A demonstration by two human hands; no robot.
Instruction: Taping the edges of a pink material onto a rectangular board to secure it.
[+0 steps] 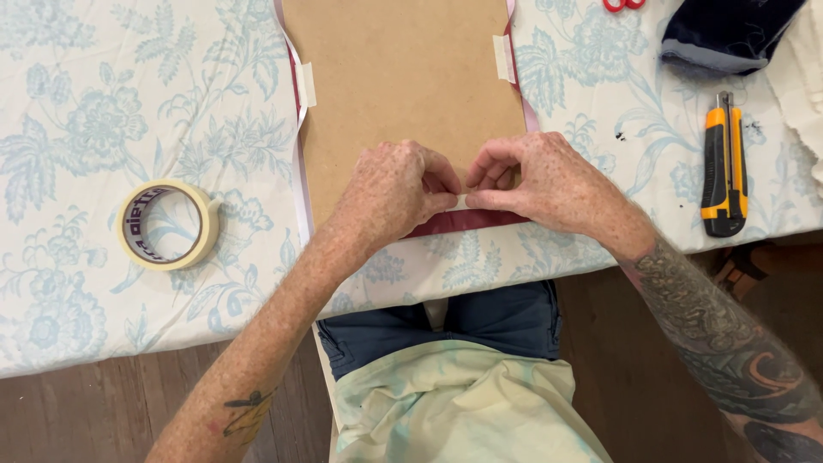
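Observation:
A brown board (403, 86) lies on the flowered tablecloth (103, 111), with a dark red sheet (467, 221) showing under its near edge. My left hand (390, 193) and my right hand (549, 184) meet at that near edge. Both pinch and press a short strip of cream masking tape (460, 201) down over the edge. Two more tape strips hold the board's sides, one on the left (306, 84) and one on the right (504, 58).
A roll of masking tape (167, 225) lies to the left. A yellow and black utility knife (724, 167) lies to the right, with dark blue cloth (729, 34) and red scissor handles (623, 4) beyond. The table's near edge runs just past my hands.

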